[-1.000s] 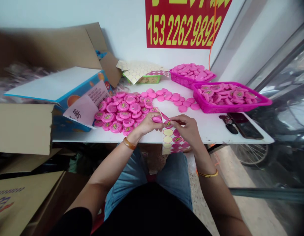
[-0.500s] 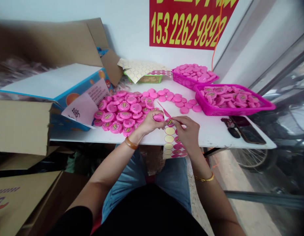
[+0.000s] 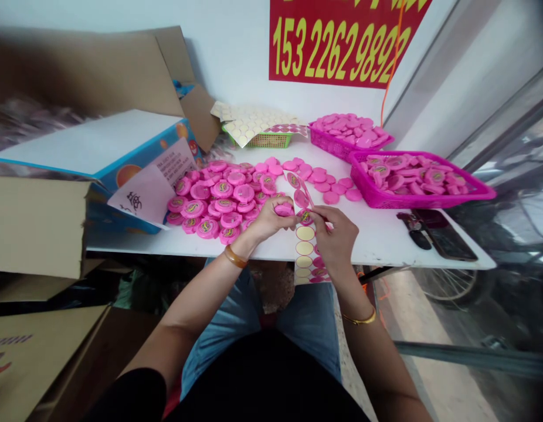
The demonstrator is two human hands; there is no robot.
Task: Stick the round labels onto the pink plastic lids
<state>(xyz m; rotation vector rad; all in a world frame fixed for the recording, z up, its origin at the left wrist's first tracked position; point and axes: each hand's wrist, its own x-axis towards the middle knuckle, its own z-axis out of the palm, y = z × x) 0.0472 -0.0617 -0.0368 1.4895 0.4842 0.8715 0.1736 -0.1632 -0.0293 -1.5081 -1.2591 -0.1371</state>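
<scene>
My left hand is closed around a pink round plastic case, its thumb and fingertip meeting at the edge of a sticker sheet. That sheet has round pink stickers and blank cream ovals, and hangs down past the table's front edge. With thumb and forefinger, my right hand pinches the sheet beside a round printed sticker. The sheet's upper part stands bent up above both hands. Left of my hands lies a heap of pink round cases with stickers.
Plain pink discs lie behind my hands. Two magenta baskets of pink pieces, the nearer basket and farther basket, stand at right. A phone, a green basket under sticker sheets and an open carton surround the work area.
The sheet's upper part has turned so its pink stickers face me more. My right hand has shifted slightly, still pinching at the sheet. My left hand keeps its hold on the case.
</scene>
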